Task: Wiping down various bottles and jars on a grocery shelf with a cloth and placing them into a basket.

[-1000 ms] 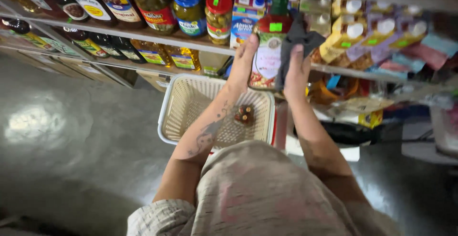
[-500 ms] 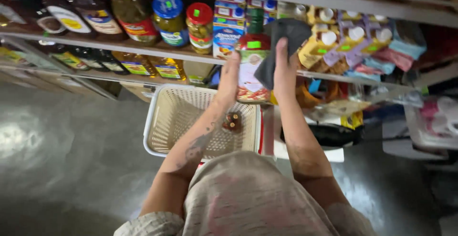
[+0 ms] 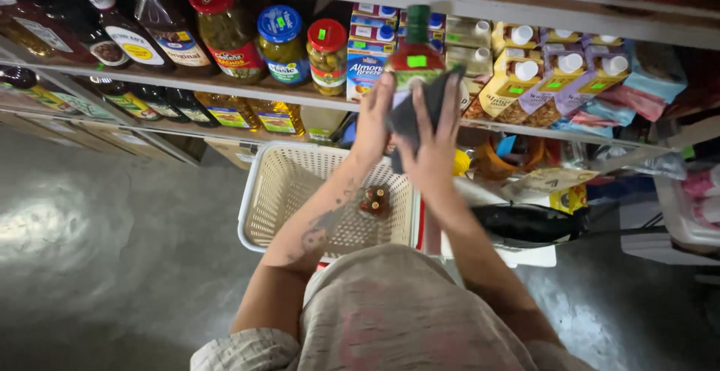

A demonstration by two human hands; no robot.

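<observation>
You have the bottle (image 3: pixel 415 60) up in front of the shelf (image 3: pixel 225 86), gripped in your left hand (image 3: pixel 373 120), while your right hand (image 3: pixel 435 142) presses a dark cloth (image 3: pixel 420 105) flat against its side; the wiping looks under way, and I judge it unfinished, since the cloth covers only the lower body. The bottle has a green cap, a red shoulder and a small green sticker. Below your arms sits a cream basket (image 3: pixel 277 191) holding one small dark jar (image 3: pixel 374 200). On the shelf, left to right, stand brown sauce bottles (image 3: pixel 142 37), pickle jars (image 3: pixel 279 37) with red and blue lids and green stickers, blue-and-white cartons (image 3: pixel 367 56), then yellow and purple cartons (image 3: pixel 547 78) with white caps.
</observation>
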